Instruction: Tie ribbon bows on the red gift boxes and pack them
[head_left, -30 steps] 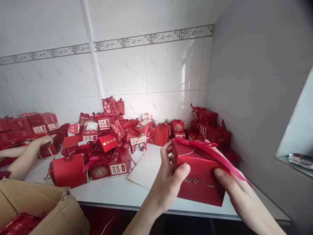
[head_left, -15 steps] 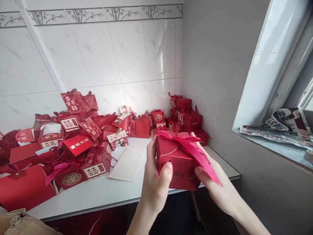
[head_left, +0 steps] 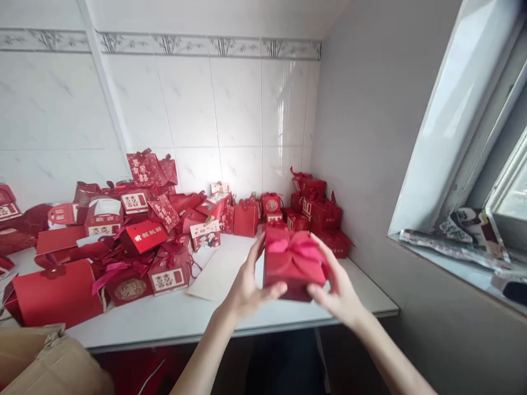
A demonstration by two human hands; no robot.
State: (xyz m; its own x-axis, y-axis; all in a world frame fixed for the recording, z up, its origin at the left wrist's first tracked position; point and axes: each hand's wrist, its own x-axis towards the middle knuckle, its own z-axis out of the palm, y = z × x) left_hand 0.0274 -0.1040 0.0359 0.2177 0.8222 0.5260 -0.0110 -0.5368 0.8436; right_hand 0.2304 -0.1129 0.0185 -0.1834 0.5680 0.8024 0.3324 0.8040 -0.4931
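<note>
A red gift box (head_left: 294,269) with a pink ribbon bow (head_left: 293,247) on its top is between my hands, over the front part of the white table (head_left: 164,323). My left hand (head_left: 249,285) grips its left side, thumb on the near face and fingers along the edge. On the opposite side my right hand (head_left: 335,280) holds it the same way. The box is slightly blurred, and I cannot tell whether its base touches the table. Just left of it lies a cream paper sheet (head_left: 209,271). Behind it, red boxes with ribbons (head_left: 313,214) are stacked in the corner.
Many red gift boxes and bags (head_left: 144,236) are heaped across the table's left side. A cardboard box (head_left: 61,362) stands at the lower left. Tiled wall (head_left: 239,104) closes off the back, grey wall (head_left: 362,142) the right. Crumpled packaging (head_left: 465,236) lies on the windowsill.
The box has moved away from me and turned so its top faces me more. Its ribbon tails, which hung over the front right, now show as a bow. The view has shifted left and up.
</note>
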